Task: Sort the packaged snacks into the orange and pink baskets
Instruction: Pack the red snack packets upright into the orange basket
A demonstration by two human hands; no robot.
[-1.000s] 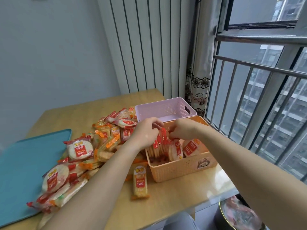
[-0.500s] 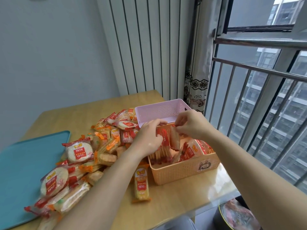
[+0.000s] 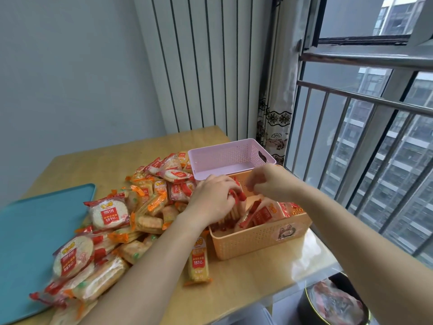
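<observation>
Bench-side, we see left hand [image 3: 212,199] gripping upright red-ended packets [image 3: 234,207] in orange basket [image 3: 260,240], right hand [image 3: 273,181] curled, grip unclear.

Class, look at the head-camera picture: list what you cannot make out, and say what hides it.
- Floor of the orange plastic basket: covered by packets and its front wall.
- Left hand: its fingertips are buried among red-ended packets.
- Right hand: motion-blurred, grip unclear.
- Teal tray: cut off by the left edge.
</observation>
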